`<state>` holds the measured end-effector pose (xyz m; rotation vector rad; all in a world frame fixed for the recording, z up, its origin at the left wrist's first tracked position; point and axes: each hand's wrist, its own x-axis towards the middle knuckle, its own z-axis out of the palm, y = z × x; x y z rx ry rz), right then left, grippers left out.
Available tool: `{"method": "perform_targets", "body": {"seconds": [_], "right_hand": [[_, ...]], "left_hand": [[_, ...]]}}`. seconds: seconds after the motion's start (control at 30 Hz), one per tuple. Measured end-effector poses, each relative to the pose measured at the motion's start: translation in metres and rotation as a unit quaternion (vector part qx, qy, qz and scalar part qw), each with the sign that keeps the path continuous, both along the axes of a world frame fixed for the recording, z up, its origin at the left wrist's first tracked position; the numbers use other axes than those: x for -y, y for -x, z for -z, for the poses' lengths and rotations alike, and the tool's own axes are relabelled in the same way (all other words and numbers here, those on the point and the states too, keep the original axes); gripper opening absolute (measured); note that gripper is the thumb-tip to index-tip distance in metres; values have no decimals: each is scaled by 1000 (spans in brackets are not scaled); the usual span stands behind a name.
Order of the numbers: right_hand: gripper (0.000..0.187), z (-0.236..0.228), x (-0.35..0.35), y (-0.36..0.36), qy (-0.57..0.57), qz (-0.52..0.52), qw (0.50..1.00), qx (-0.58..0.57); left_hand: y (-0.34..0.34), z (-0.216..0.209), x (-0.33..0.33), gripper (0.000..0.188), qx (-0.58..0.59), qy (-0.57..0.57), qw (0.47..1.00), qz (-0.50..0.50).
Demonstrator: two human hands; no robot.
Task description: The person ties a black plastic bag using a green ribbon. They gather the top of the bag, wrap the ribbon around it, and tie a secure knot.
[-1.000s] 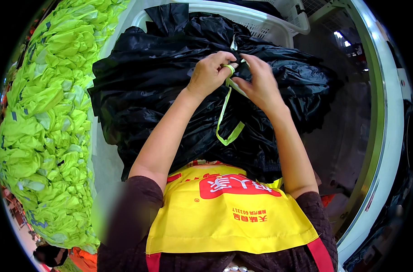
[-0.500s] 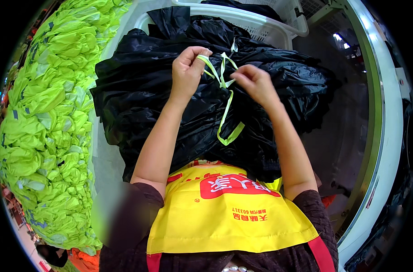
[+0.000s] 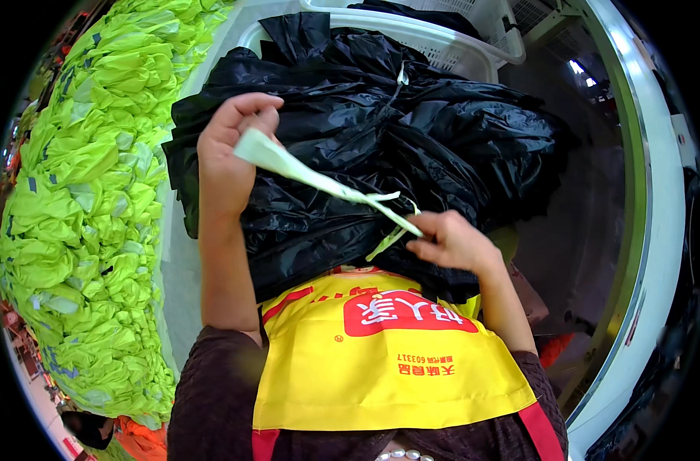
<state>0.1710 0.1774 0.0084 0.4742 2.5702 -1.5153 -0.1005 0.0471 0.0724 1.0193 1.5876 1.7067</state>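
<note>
A pale yellow-green strip point(image 3: 308, 175) stretches slantwise between my hands, above a big heap of shiny black fabric point(image 3: 335, 131). Its broad end lies against the curled fingers of my left hand point(image 3: 231, 150), at the heap's left side. My right hand point(image 3: 454, 242) pinches the strip's narrow part near the heap's front edge. Short loose ends of the strip stick out beside the right fingertips. Farther back, a small pale tie point(image 3: 402, 74) sits in the gathered black folds. How the left fingers grip the broad end is partly hidden.
Bright yellow-green bundled fabric point(image 3: 89, 223) is piled along the left. White plastic baskets point(image 3: 473, 65) stand behind the black heap, with black material in the far one. A pale curved frame edge point(image 3: 653, 230) runs down the right. My yellow apron point(image 3: 396, 384) spreads in front.
My left hand has moved left and my right hand has come down closer to me. The strip, looped in the middle of the heap before, is now drawn out between them.
</note>
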Motion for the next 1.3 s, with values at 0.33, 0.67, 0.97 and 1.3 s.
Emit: {"method": "perform_targets", "body": {"seconds": [0.33, 0.67, 0.97, 1.3], "right_hand": [[20, -77, 37, -49, 287, 12, 885, -365], [40, -128, 40, -63, 13, 256, 821, -511], [30, -133, 86, -55, -229, 200, 793, -528], [16, -142, 148, -51, -165, -51, 894, -413]], "left_hand": [[-19, -19, 37, 45, 200, -46, 904, 375], [-67, 152, -30, 56, -366, 161, 895, 198], [-135, 145, -8, 35, -440, 44, 886, 142], [-140, 147, 51, 13, -355, -47, 888, 288]]}}
